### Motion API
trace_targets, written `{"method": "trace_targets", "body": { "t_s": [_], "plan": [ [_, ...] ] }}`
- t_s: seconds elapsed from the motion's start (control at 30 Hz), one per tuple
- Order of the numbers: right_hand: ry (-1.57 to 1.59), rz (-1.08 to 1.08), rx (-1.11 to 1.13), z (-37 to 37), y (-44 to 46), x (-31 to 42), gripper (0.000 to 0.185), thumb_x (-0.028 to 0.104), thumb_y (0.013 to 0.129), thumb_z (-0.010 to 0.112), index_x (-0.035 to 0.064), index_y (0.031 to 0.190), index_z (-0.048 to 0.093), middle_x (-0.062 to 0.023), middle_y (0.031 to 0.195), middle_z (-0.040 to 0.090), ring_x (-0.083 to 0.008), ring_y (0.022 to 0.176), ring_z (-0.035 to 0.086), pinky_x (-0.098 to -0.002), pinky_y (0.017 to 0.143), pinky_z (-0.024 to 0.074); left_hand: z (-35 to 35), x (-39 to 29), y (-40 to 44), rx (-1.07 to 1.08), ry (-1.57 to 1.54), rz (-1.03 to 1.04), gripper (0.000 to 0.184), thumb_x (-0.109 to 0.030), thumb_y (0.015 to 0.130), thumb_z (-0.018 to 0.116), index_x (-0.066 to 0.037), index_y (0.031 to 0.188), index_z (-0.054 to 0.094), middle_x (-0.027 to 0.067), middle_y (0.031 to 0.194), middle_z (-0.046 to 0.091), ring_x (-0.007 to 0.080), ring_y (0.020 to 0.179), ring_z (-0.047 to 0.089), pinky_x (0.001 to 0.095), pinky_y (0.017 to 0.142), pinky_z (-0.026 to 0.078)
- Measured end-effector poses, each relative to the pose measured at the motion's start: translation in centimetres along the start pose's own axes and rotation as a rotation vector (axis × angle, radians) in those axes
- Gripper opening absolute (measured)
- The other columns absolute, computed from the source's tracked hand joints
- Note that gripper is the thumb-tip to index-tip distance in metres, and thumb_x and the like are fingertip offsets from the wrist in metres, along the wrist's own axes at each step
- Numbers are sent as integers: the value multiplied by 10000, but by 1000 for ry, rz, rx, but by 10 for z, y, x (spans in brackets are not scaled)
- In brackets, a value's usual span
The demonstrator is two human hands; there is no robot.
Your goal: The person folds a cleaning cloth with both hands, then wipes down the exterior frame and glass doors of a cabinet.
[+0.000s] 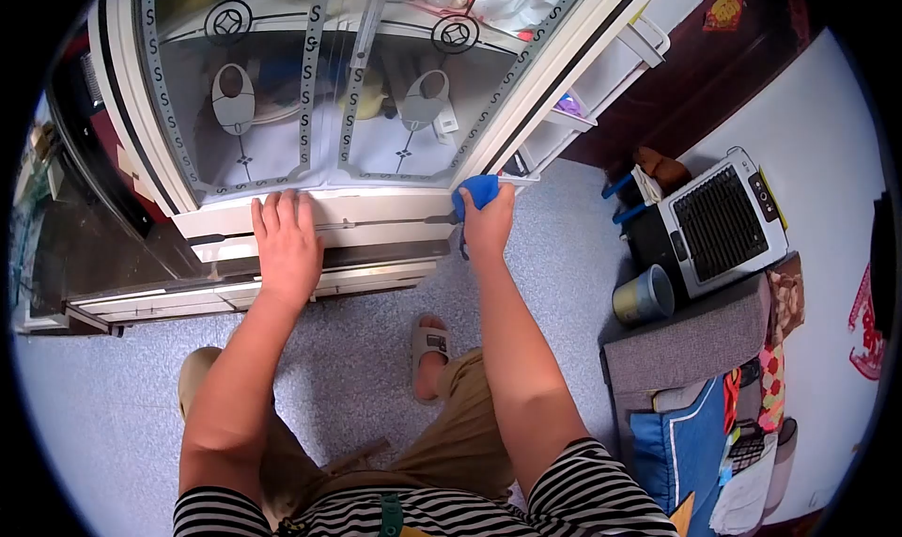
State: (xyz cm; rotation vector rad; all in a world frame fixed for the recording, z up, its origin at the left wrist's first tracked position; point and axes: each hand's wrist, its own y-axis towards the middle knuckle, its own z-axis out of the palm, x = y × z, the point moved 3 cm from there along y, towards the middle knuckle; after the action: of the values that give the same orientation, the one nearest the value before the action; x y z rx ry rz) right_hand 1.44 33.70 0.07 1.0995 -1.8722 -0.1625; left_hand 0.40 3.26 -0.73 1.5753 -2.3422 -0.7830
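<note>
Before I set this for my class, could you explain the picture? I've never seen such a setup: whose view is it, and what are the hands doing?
There is no machine here, just a person's two bare hands. The single picture comes from a camera worn on that person's head, looking forward and down. The left hand rests, fingers extended, on the ledge of a glass-fronted cabinet. The right hand grips a blue cloth at the ledge's right end. Inside, among other things, a yellowish item sits on a white surface; I cannot tell what it is.
</note>
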Motion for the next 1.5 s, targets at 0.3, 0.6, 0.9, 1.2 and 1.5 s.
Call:
{"method": "trace_targets", "body": {
  "t_s": [0.3,0.6,0.9,1.2,1.5],
  "plan": [
    [-2,-158,-244,-25,28,34,516,245,746,836,5,1050,494,-191,1037,575,-394,988,575,-446,880,456,5,-3,4,-17,52,-30,725,-181,713,766,17,1330,440,202,1331,439,389,1290,385,552,1154,222],
    [213,-126,-366,-38,45,48,488,214,739,840,16,1086,560,-183,1103,574,-361,1033,582,-436,910,461,1,-3,5,16,58,-23,714,-187,727,758,8,1336,441,195,1336,442,384,1290,386,550,1155,223],
    [152,118,75,-29,33,0,490,263,766,824,22,1110,570,-214,1005,661,-370,914,643,-427,831,497,3,3,0,-19,28,2,728,-159,720,765,11,1346,434,191,1340,440,373,1309,377,548,1161,221],
    [348,439,558,19,6,-60,337,173,877,728,-54,1109,639,-109,990,695,-186,859,642,-317,777,504,4,2,1,-17,51,4,724,-174,717,767,13,1336,442,188,1328,445,378,1301,380,553,1156,225],
    [3,322,621,28,-2,-65,383,322,895,699,-30,1044,680,-90,950,697,-182,826,641,-334,750,501,8,0,4,-13,110,-15,720,-191,722,765,23,1329,443,186,1337,435,376,1300,378,555,1154,224]
  ]
}}
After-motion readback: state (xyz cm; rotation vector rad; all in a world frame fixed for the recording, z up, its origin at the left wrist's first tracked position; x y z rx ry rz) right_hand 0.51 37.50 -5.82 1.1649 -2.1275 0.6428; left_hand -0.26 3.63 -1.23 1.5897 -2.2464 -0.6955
